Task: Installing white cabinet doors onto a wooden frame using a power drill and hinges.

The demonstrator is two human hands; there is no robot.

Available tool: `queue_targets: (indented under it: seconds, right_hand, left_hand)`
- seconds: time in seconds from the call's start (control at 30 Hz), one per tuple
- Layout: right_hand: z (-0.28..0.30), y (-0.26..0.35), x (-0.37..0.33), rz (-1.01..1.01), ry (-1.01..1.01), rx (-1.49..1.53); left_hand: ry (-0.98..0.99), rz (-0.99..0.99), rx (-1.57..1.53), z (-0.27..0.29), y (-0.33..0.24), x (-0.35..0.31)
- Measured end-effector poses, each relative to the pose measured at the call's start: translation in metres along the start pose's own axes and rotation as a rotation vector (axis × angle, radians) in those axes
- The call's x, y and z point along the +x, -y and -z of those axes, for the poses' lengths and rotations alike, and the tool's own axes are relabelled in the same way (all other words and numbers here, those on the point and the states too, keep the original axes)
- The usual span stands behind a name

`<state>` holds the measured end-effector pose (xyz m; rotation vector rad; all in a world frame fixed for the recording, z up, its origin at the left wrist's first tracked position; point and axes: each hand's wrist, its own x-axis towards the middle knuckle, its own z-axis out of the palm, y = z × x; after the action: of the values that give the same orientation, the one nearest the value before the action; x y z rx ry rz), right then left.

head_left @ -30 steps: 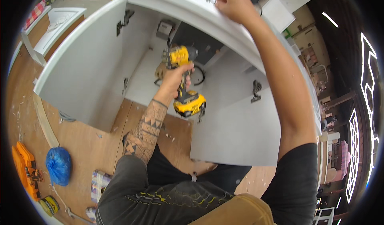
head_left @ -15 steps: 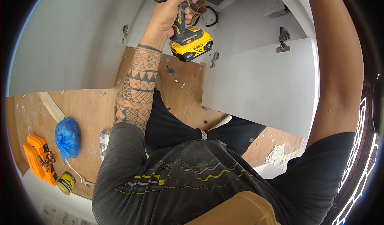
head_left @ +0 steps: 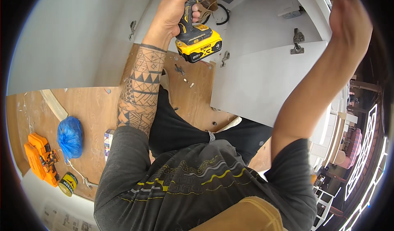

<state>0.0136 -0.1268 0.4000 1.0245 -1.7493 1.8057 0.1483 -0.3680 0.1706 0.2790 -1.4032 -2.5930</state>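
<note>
My left hand is wrapped round the grip of a yellow and black cordless drill. The drill's battery hangs at the lower end, and its nose is cut off by the top edge of the view. Behind the drill lie a brown bag and a black cable inside a white cabinet. At the upper right my right hand is raised near the cabinet's outer edge, smeared by motion, with its fingers hard to make out. Below that hand is a white door with metal hinges.
Another large pale door stands at the left. Small hardware is scattered on the wooden floor. At the lower left are a blue plastic bag, an orange case and a can. A pale box is fixed inside the cabinet.
My right arm has bent, bringing its hand down into view at the upper right. My left hand keeps hold of the drill, and the view has shifted slightly.
</note>
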Motion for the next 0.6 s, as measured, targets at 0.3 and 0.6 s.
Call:
queue_targets:
  seconds: [0.3,0.6]
  right_hand:
    - [0.041,-0.111,-0.223,-0.983,-0.546,0.538]
    - [0.032,-0.173,-0.262,-1.099,-0.725,0.641]
  left_hand:
    - [0.017,0.12,0.083,0.006,0.005,0.002]
    - [0.218,0.29,0.136,-0.004,0.026,-0.009]
